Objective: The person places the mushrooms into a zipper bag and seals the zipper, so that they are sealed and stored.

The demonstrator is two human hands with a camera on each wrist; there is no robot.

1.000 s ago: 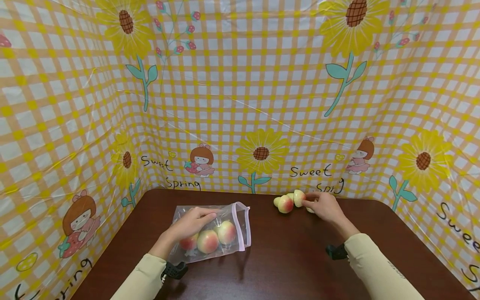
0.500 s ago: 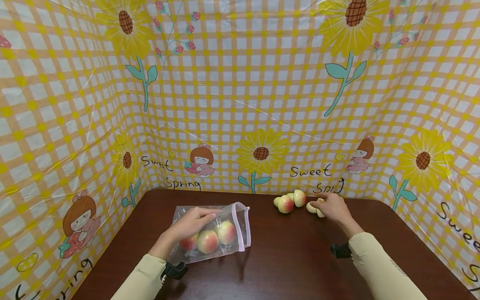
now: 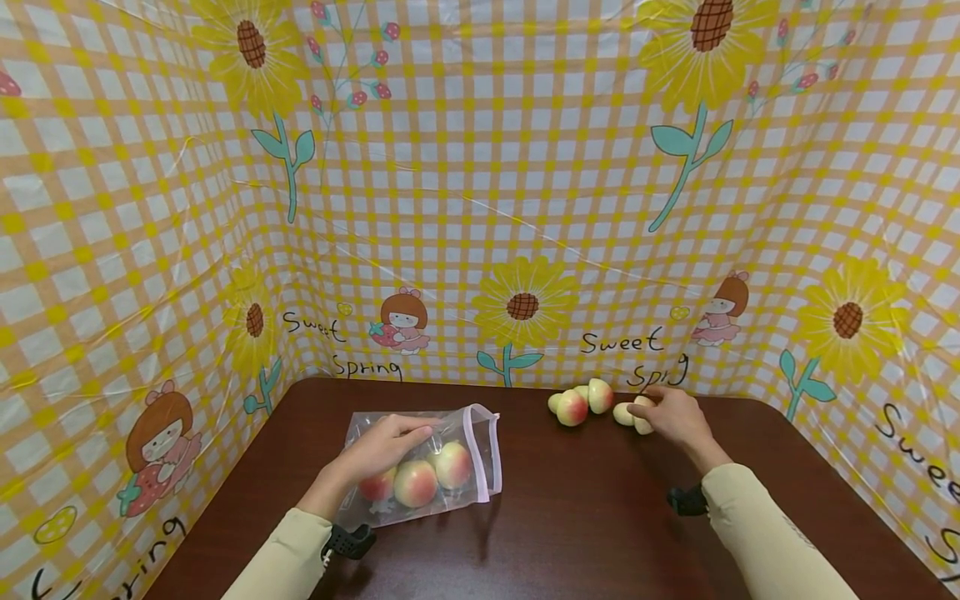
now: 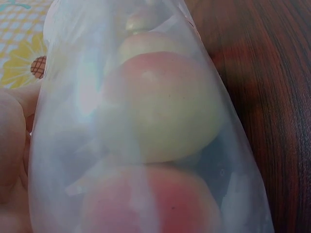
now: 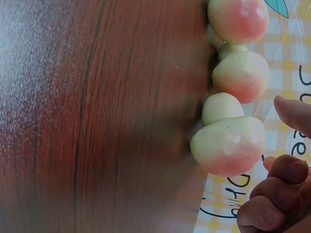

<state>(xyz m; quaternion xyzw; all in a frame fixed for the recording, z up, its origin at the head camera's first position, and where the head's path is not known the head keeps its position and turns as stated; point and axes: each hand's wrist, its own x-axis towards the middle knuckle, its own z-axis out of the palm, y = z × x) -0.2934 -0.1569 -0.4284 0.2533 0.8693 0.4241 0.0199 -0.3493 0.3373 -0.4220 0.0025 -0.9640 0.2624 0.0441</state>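
My left hand (image 3: pixel 382 446) grips the upper side of a clear zip bag (image 3: pixel 360 508) with a lilac-edged mouth open to the right. Inside the bag, several mushrooms (image 3: pixel 416 483) with round pale caps blushed red press against the film. In the left wrist view, the mushrooms (image 4: pixel 165 107) fill the bag and part of my palm (image 4: pixel 12 155) shows beside it. My right hand (image 3: pixel 675 417) reaches to a mushroom (image 3: pixel 624 414) at the back right, its fingertips right at the cap. In the right wrist view, thumb and curled fingers (image 5: pixel 274 191) stand apart beside the nearest mushroom (image 5: pixel 228 145).
Left of my right hand, more mushrooms (image 3: pixel 572 408) lie in a small group near the table's back edge. The dark brown wooden table (image 3: pixel 555 517) is enclosed by a yellow checked cloth (image 3: pixel 450 233) with sunflowers.
My right hand has moved right from the mushroom group to the mushroom farther right, bringing that one into view, and shifted slightly more since. The left hand and bag have stayed put.
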